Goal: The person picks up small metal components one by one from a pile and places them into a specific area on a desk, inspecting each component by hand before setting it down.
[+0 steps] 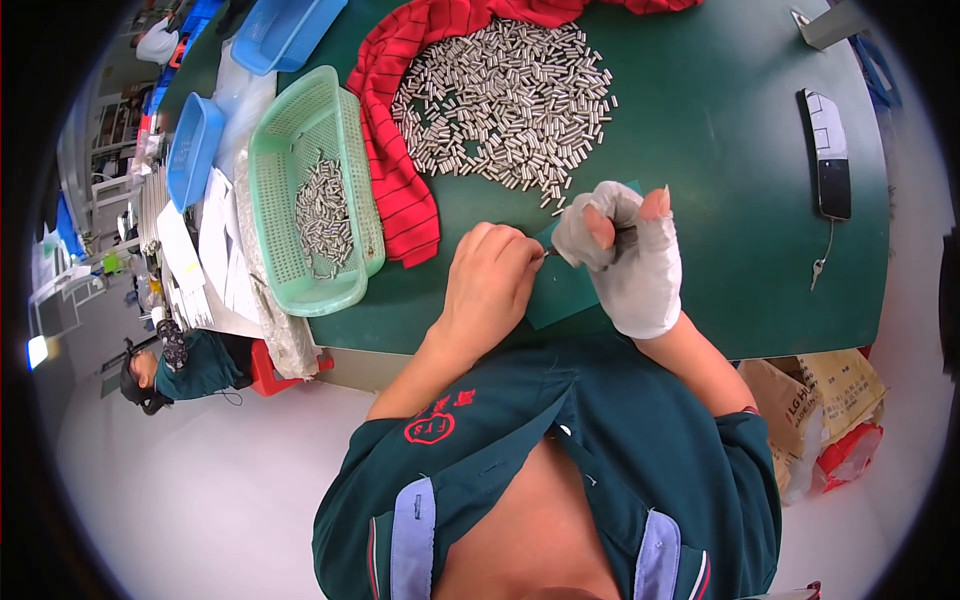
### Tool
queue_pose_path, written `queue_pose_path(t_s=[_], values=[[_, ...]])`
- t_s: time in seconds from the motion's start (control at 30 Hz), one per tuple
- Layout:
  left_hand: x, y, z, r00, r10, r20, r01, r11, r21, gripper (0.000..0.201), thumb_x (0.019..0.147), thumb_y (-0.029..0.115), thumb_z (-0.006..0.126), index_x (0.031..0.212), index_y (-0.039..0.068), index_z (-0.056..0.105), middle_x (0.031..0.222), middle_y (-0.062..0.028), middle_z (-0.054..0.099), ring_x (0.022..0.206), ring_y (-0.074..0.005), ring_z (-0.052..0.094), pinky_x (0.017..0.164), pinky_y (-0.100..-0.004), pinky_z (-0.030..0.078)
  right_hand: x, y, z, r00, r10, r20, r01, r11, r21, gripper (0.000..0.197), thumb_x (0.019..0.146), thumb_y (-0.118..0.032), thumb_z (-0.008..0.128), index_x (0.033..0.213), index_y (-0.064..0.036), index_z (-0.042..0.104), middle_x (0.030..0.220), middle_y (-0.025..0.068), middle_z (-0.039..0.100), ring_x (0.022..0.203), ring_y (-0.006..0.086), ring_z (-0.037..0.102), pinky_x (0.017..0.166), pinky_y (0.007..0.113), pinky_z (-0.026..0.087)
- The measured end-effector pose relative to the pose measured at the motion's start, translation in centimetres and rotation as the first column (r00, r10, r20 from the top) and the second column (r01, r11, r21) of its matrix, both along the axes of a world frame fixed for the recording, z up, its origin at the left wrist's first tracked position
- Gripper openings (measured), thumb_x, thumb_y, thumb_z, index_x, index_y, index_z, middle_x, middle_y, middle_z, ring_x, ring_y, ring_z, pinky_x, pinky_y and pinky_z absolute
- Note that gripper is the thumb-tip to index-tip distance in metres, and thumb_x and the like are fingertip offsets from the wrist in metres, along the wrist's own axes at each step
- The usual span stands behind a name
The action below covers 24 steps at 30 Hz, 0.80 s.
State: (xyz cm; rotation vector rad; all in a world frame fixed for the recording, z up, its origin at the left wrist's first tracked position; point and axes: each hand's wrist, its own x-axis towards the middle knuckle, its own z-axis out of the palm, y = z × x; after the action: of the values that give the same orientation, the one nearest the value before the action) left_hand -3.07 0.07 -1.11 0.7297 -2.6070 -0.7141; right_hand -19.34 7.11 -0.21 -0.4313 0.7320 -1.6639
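Bare and bent at the fingers, my left hand [488, 282] rests at the table's near side. Its fingertips pinch a tiny part whose kind I cannot make out. Close to its right is my right hand [632, 262], in a white glove with bare fingertips showing. Those fingers are curled closed around something dark, mostly hidden by the glove. Under both hands lies a small green sheet [562, 298]. Just beyond them spreads a large heap of short, silvery metal pins [510, 95].
A red striped cloth [398, 190] curls round the heap's left and far sides. Further left, a light green basket [270, 215] holds more pins, near blue baskets [196, 150]. A phone [828, 150] with a key lies right. Another person [190, 370] sits far left.
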Motion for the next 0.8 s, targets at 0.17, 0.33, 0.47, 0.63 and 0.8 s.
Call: queue_pose_path(t_s=[0.17, 0.33, 0.47, 0.63, 0.8], values=[[-0.08, 0.07, 0.06, 1.0, 0.004, 0.0, -0.004, 1.0, -0.008, 0.014, 0.073, -0.001, 0.069, 0.084, 0.002, 0.061, 0.082, -0.0084, 0.058, 0.079, -0.0291, 0.056, 0.072, -0.0385, 0.046, 0.15, -0.12, -0.05, 1.0, -0.002, -0.021, 0.002, 1.0, 0.02, 0.066, 0.096, -0.068, 0.031, 0.069, -0.0084, 0.04, 0.063, 0.0002, 0.037, 0.061, 0.0118, 0.031, 0.06, 0.026, 0.027], [-0.1, 0.03, 0.14, 1.0, 0.006, -0.001, -0.006, 1.0, -0.004, 0.014, 0.073, -0.001, 0.069, 0.084, 0.002, 0.061, 0.081, -0.0085, 0.058, 0.079, -0.0292, 0.056, 0.071, -0.0385, 0.046, 0.19, -0.17, -0.33, 0.999, 0.003, -0.037, -0.002, 1.0, 0.027, 0.067, 0.094, -0.07, 0.032, 0.069, -0.0085, 0.04, 0.063, 0.0002, 0.038, 0.06, 0.011, 0.032, 0.059, 0.026, 0.026], [-0.09, 0.06, 0.06, 1.0, 0.013, -0.005, -0.013, 1.0, -0.002, 0.015, 0.073, -0.001, 0.069, 0.084, 0.002, 0.061, 0.081, -0.0086, 0.058, 0.079, -0.0291, 0.056, 0.071, -0.0388, 0.046, 0.34, -0.17, -0.42, 0.999, -0.007, -0.046, 0.009, 0.999, 0.044, 0.066, 0.094, -0.07, 0.033, 0.07, -0.0086, 0.04, 0.063, 0.0001, 0.038, 0.06, 0.0109, 0.032, 0.058, 0.025, 0.026], [-0.18, 0.16, 0.29, 1.0, 0.021, -0.01, -0.021, 1.0, 0.003, 0.016, 0.072, -0.001, 0.07, 0.085, 0.002, 0.061, 0.082, -0.009, 0.059, 0.079, -0.0293, 0.056, 0.07, -0.0388, 0.045, 0.47, -0.09, -0.61, 0.999, -0.018, -0.03, 0.019, 0.999, 0.048, 0.064, 0.095, -0.068, 0.035, 0.071, -0.0083, 0.042, 0.064, -0.001, 0.037, 0.061, 0.0101, 0.032, 0.058, 0.025, 0.026], [-0.16, 0.13, 0.07, 1.0, 0.026, 0.001, -0.026, 0.999, -0.025, 0.016, 0.073, -0.001, 0.07, 0.085, 0.002, 0.061, 0.082, -0.0095, 0.059, 0.078, -0.0296, 0.056, 0.07, -0.0385, 0.045, 0.38, 0.02, -0.42, 0.997, -0.037, -0.06, 0.039, 0.999, 0.03, 0.063, 0.095, -0.066, 0.036, 0.072, -0.0081, 0.043, 0.066, -0.0013, 0.037, 0.061, 0.0099, 0.032, 0.058, 0.025, 0.026]])
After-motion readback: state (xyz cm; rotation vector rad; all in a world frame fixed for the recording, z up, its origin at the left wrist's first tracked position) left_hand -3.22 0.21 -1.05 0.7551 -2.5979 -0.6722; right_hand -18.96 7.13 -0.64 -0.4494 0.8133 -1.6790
